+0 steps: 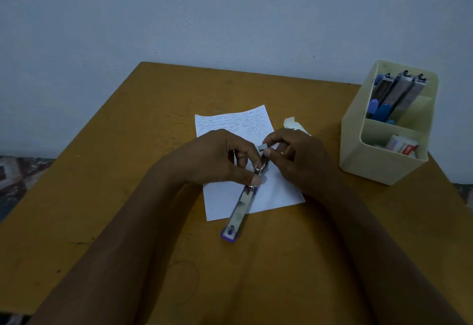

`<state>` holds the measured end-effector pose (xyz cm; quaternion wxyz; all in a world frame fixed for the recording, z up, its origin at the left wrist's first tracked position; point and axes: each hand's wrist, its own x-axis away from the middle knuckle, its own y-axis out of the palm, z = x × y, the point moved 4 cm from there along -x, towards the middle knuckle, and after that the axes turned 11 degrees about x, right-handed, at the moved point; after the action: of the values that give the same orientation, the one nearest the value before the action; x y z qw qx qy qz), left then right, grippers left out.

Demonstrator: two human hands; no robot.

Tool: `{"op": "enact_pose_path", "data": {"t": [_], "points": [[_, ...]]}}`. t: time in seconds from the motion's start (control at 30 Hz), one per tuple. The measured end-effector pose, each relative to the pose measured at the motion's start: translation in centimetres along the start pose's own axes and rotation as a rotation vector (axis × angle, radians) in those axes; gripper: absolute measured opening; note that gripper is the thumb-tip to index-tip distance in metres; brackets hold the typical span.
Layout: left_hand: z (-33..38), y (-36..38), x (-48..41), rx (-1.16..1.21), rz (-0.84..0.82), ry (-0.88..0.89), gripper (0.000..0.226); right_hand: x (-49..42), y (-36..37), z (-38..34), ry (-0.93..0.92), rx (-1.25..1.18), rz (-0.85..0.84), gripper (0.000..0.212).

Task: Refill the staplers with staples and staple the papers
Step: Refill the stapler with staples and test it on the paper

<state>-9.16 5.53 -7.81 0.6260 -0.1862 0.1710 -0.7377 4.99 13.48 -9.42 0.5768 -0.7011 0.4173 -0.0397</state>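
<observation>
Refill midway: my right hand (294, 160) pinches staple strip (263, 147) above open purple stapler (239, 212), left hand (220, 158) grips it; papers (276, 191) seemingly unstapled.

Ochre table (102, 171) (rather scuffed) against pale wall (204, 4).

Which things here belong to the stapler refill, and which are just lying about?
In use: purple stapler, gripped by left hand; staple strip, pinched by right hand; scribbled paper underneath; blue staplers and staple box in the cream organizer.
Lying about: cream scrap beside the paper.
</observation>
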Motion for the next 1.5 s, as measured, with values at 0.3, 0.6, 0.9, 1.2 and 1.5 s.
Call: {"op": "enact_pose_path", "data": {"t": [0.3, 0.6, 0.9, 1.2, 1.5], "points": [[0.5, -0.4, 0.4, -0.010, 0.055, 0.047, 0.013, 0.3, -0.4, 0.5, 0.003, 0.026, -0.014, 0.018], [0.2, -1.4, 0.1, -0.117, 0.335, 0.124, 0.026, 0.3, -0.6, 0.7, 0.012, 0.023, -0.033, 0.011], [-0.4, -1.6, -0.3, -0.098, 0.380, 0.120, 0.021, 0.3, -0.3, -0.8, 0.020, -0.091, -0.063, 0.010], [-0.6, -1.7, -0.3, -0.070, 0.395, 0.100, 0.019, 0.3, 0.7, -0.5, 0.053, -0.052, -0.150, 0.012], [-0.6, -1.7, -0.2, -0.067, 0.400, 0.108, 0.019, 0.4, 0.2, -0.6, 0.046, -0.088, -0.112, 0.011]]}}
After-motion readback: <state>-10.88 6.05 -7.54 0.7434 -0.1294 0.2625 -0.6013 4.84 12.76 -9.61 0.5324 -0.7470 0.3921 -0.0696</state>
